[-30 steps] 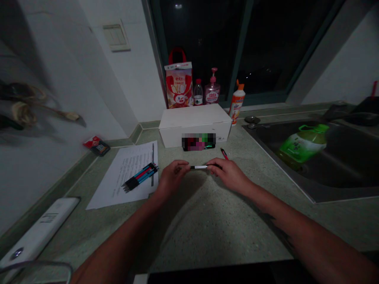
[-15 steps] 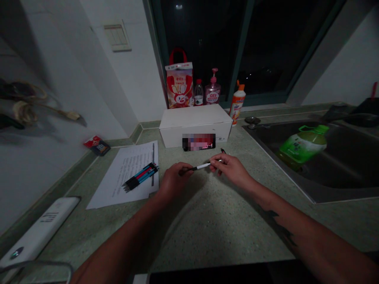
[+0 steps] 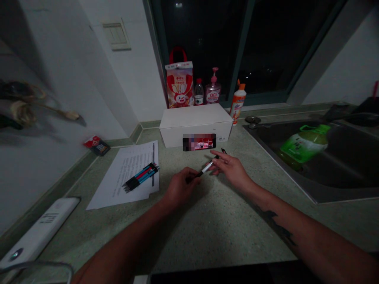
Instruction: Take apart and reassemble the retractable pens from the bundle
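My left hand (image 3: 184, 184) is closed around the dark lower part of a pen (image 3: 207, 167) with a white middle, held above the counter. The pen slants up to the right. Its black upper end lies between the thumb and fingers of my right hand (image 3: 231, 166), whose forefinger stretches out past it. A small black piece (image 3: 224, 150) is on the counter just behind my right hand. Left of my hands, several blue, black and red pens (image 3: 140, 177) lie side by side on printed sheets of paper (image 3: 118, 169).
A phone (image 3: 204, 142) with a lit screen leans against a white box (image 3: 195, 118). Behind stand a red bag (image 3: 180, 86), a pump bottle (image 3: 212, 88) and an orange-capped bottle (image 3: 237, 104). At right, a green-labelled jug (image 3: 304, 146) lies in the sink (image 3: 340, 177). A white power strip (image 3: 41, 228) is at left.
The pen has tilted more steeply, its left end coming lower and nearer. My left hand has moved slightly right and towards me. My right forefinger has straightened, and the pen's black upper end now shows.
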Tool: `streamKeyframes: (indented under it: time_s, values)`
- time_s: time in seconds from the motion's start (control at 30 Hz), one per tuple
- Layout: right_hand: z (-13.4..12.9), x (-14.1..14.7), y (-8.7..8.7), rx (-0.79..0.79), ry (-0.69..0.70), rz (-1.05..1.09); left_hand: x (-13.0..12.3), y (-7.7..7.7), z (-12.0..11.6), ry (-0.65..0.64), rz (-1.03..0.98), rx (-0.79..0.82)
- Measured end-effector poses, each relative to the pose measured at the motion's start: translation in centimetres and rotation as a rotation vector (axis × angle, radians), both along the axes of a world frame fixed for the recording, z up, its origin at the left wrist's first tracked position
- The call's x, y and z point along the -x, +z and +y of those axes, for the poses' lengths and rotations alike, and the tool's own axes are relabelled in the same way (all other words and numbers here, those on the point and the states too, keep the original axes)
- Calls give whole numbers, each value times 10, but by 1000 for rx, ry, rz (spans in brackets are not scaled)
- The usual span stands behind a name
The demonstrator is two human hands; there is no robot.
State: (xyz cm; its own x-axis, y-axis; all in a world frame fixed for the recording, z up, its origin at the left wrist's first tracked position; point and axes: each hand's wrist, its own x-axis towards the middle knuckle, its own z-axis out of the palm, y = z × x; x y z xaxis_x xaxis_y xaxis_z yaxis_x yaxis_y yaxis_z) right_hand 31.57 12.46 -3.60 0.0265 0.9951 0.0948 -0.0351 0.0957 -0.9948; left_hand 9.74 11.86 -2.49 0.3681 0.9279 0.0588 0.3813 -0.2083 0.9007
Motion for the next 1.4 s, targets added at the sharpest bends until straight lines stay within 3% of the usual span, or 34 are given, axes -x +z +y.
streamKeyframes:
  time_s: [0.37,0.53,0.6,0.67,0.77,0.83,1.0,1.4]
  values:
    - [-4,3,5,-13,-20,50,-1,-1,0,17,6,-55]
    - [-7,9,9,44,91,46,-1,0,0,15,-7,-52]
    - [-5,4,10,24,68,-43,-1,0,0,8,-3,-61]
    - [1,-9,12,-54,-67,-227,0,0,0,10,6,-88]
    - [11,-37,16,-144,-371,-702,2,0,2,28,26,-118]
    - [16,-52,17,-54,-448,-958,4,-1,5,38,30,-120]
    - [22,-65,7,138,-402,-1246,9,-2,11,49,40,-138]
    - [20,-45,2,125,-281,-1364,14,2,15,59,48,-187]
